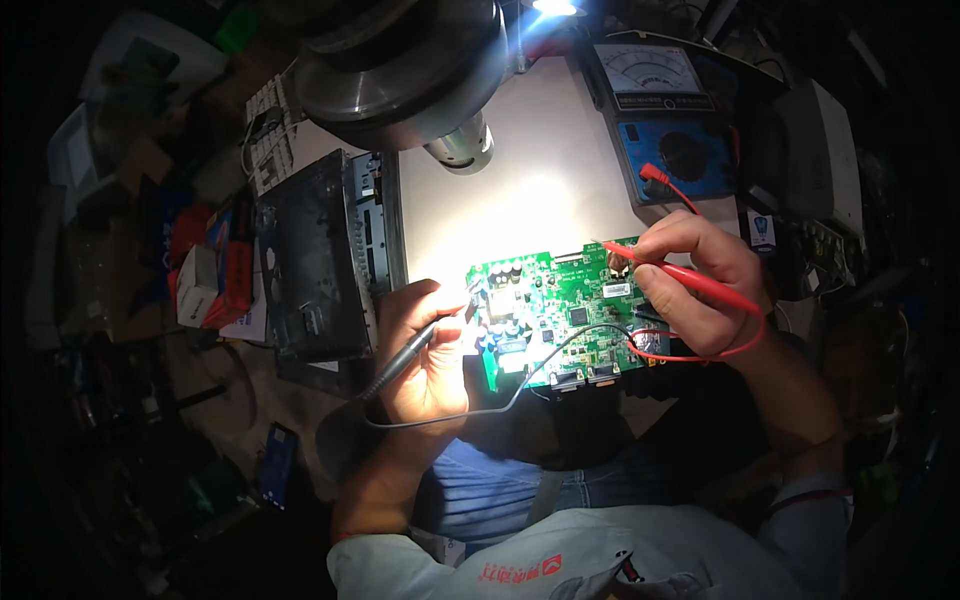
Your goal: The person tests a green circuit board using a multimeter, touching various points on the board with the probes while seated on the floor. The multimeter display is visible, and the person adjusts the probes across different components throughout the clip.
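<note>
Cluttered surroundings fall into darkness around a brightly lit pale desk, where a person in a light shirt and blue jeans works over a green circuit board. The board sits at the centre of the frame, between the two hands. At centre left, the left hand has its grip closed around a black probe, aimed at the board's left end. Right of centre, the right hand grasps a red probe, its tip near the board's upper edge; whether it makes contact cannot be told. A black wire loops across the board, and a red wire curls beside the right wrist. At upper right stands a blue dial meter bearing a red plug. A dark round fixture hangs at top centre; a dark panel stands at left, with a small white box farther out.
</note>
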### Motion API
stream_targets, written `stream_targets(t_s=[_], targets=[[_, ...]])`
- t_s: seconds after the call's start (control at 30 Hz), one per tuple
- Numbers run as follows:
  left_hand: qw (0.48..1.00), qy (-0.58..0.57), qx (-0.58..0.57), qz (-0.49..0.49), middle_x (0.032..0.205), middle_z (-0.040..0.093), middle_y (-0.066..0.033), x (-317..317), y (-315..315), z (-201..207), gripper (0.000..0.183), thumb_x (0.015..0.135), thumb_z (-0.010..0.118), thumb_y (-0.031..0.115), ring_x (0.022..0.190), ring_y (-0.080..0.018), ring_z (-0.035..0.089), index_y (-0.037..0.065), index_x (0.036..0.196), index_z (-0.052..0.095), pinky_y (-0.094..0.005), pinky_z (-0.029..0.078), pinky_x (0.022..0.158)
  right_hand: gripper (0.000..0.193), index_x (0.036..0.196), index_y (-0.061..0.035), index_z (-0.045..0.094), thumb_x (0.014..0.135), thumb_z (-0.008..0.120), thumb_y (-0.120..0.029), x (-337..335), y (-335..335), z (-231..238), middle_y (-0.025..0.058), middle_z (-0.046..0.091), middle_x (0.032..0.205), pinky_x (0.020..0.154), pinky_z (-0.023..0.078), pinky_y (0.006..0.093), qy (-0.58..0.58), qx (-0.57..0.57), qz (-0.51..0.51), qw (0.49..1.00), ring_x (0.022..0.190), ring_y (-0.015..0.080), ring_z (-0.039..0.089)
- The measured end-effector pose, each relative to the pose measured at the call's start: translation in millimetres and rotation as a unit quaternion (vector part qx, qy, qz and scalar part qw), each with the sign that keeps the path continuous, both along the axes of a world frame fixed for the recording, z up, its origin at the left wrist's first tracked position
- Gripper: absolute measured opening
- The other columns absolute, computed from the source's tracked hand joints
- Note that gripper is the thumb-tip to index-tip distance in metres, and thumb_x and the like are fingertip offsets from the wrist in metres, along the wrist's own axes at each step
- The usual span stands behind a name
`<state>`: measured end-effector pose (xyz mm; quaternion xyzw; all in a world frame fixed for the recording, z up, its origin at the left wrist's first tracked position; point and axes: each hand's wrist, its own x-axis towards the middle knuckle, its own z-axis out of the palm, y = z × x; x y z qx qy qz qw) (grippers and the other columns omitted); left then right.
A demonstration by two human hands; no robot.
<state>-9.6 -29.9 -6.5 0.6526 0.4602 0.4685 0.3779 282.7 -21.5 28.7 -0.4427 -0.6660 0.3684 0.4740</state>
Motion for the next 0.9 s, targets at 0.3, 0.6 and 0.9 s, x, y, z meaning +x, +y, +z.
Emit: stream_targets(t_s=[0.3, 0.6, 0.9], targets=[[0.993, -0.083, -0.084, 0.016, 0.109, 0.064, -0.0086, 9, -1, -3, 0.022, 0.106, 0.057, 0.012, 0.089, -0.0103, 0.061, -0.002, 0.122, 0.06, -0.0237, 0.051, 0.074, 0.014, 0.103, 0.0025, 0.069, 0.09, 0.069, -0.002, -9, 3, -10, 0.0132, 0.071, 0.092, 0.074, 0.054, 0.0308, -0.004, 0.007, 0.0, 1.0, 0.082, 0.0199, 0.069], [0.995, -0.058, -0.006, -0.076, 0.12, 0.059, -0.0202, 24, 3, -1, 0.026, 0.096, 0.047, -0.012, 0.107, -0.0238, 0.066, -0.007, 0.121, 0.051, -0.0345, 0.057, 0.093, 0.016, 0.098, 0.0032, 0.068, 0.084, 0.072, -0.003, -8, 7, -13, 0.0162, 0.069, 0.086, 0.069, 0.054, 0.0389, -0.103, 0.159, 0.027, 0.982, 0.077, 0.0302, 0.069], [0.998, 0.019, -0.038, -0.048, 0.112, 0.06, -0.0108, 25, 1, 2, 0.018, 0.1, 0.059, 0.002, 0.102, -0.0169, 0.058, -0.004, 0.117, 0.057, -0.0312, 0.047, 0.096, 0.02, 0.106, -0.0007, 0.071, 0.086, 0.072, -0.001, 18, 8, 6, 0.0134, 0.072, 0.091, 0.067, 0.055, 0.0356, -0.131, 0.258, -0.021, 0.957, 0.079, 0.0269, 0.071]])
